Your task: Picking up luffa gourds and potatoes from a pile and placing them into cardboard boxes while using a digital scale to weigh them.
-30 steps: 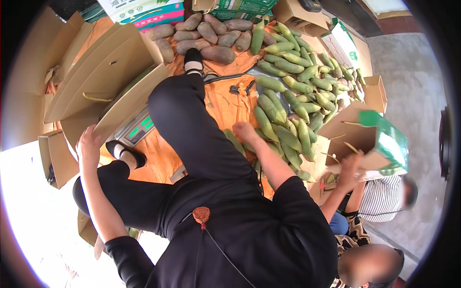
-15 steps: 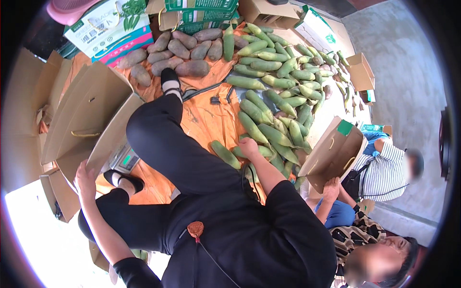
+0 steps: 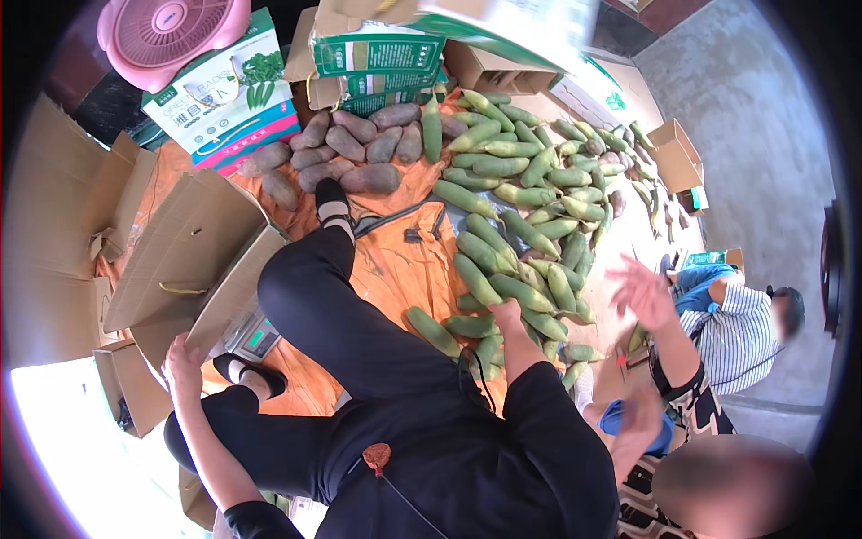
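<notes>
Your left hand (image 3: 185,366) grips one box (image 3: 235,283) beside one scale (image 3: 251,338); your right hand (image 3: 508,314) is at many piled green radishes (image 3: 524,234), can't tell if gripping.

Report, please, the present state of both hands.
Left hand on carton flap. Right hand at green radishes, grip unclear. Bent leg between flap and radishes.

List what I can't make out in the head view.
All in the head view:
Right hand: its fingertips, hidden behind the hand itself.
Cardboard box: its floor, hidden by its own side.
Scale: one end, covered by that box.
White box: blurred, cut off by the top edge.
</notes>
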Motion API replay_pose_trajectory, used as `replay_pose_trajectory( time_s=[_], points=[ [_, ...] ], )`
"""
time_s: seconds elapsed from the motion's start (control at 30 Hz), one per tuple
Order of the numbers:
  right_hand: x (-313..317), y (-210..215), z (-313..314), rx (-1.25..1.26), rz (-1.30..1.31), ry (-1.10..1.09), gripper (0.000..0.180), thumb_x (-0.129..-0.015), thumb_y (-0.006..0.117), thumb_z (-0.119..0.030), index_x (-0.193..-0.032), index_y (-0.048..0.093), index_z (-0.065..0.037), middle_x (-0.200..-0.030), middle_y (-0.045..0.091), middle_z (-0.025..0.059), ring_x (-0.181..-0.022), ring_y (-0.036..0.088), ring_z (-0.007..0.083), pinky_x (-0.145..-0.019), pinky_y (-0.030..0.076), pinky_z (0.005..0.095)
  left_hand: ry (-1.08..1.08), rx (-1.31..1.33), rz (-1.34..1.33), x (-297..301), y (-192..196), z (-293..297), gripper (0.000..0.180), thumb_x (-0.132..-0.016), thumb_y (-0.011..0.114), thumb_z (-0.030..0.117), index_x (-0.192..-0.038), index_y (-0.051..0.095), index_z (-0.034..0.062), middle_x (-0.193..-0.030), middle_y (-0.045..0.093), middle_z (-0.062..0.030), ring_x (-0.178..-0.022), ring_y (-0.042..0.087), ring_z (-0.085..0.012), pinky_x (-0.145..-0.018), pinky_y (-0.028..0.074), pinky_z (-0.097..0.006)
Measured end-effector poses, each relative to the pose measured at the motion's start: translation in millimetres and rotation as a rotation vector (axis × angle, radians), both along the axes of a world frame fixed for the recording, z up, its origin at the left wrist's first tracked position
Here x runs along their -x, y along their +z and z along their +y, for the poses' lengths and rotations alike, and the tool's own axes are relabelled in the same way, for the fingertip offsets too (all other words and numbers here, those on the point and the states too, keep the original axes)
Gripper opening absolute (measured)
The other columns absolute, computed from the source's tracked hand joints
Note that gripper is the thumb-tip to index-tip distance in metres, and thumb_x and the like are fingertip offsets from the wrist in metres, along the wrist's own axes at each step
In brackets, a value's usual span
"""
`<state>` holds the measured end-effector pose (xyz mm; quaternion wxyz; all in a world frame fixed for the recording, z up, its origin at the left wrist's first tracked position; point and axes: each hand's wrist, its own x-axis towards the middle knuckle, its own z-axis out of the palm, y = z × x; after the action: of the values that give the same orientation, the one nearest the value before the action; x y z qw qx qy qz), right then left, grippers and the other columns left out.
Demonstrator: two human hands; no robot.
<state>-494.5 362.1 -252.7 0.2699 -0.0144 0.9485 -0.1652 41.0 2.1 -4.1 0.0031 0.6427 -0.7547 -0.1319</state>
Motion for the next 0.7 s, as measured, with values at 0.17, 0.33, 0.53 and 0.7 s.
replay_pose_trajectory(
  time_s=[0.17, 0.33, 0.53, 0.7],
  points=[
    [-30, 17, -33, 0.181, -0.466, -0.348, 0.033, -0.078, 0.072, -0.018, -0.098, 0.057, 0.002, -0.067, 0.056, 0.0114, -0.055, 0.057, 0.021, -0.046, 0.048, 0.0342, 0.038, -0.006, -0.061, -10, 6, 4, 0.035, -0.076, 0.064, 0.007, -0.11, 0.058, 0.0031, -0.107, 0.062, -0.0156, -0.103, 0.057, -0.0325, -0.09, 0.041, -0.043],
    [-42, 10, -50, 0.155, -0.488, -0.448, 0.026, -0.08, 0.07, -0.021, -0.079, 0.055, 0.0, -0.062, 0.052, 0.0079, -0.05, 0.052, 0.0187, -0.043, 0.045, 0.0319, 0.044, -0.009, -0.059, -2, 8, 4, 0.037, -0.076, 0.064, 0.007, -0.112, 0.058, 0.0034, -0.108, 0.062, -0.0162, -0.105, 0.056, -0.0322, -0.092, 0.04, -0.043],
    [-50, -3, -52, 0.283, -0.568, -0.4, 0.029, -0.084, 0.065, -0.029, -0.078, 0.052, -0.004, -0.061, 0.051, 0.0066, -0.044, 0.046, 0.0139, -0.036, 0.034, 0.0262, 0.06, -0.015, -0.031, -5, 8, 6, 0.037, -0.075, 0.064, 0.005, -0.111, 0.058, 0.0037, -0.107, 0.062, -0.0168, -0.106, 0.056, -0.0329, -0.094, 0.037, -0.044],
    [-56, -2, -58, 0.426, -0.602, -0.457, 0.026, -0.087, 0.061, -0.033, -0.078, 0.051, -0.01, -0.062, 0.051, 0.0057, -0.037, 0.033, 0.0094, -0.033, 0.025, 0.0238, 0.064, 0.0, -0.018, -4, 14, 8, 0.038, -0.074, 0.064, 0.004, -0.111, 0.058, 0.0042, -0.105, 0.062, -0.0165, -0.105, 0.056, -0.0331, -0.093, 0.037, -0.045]
  ],
)
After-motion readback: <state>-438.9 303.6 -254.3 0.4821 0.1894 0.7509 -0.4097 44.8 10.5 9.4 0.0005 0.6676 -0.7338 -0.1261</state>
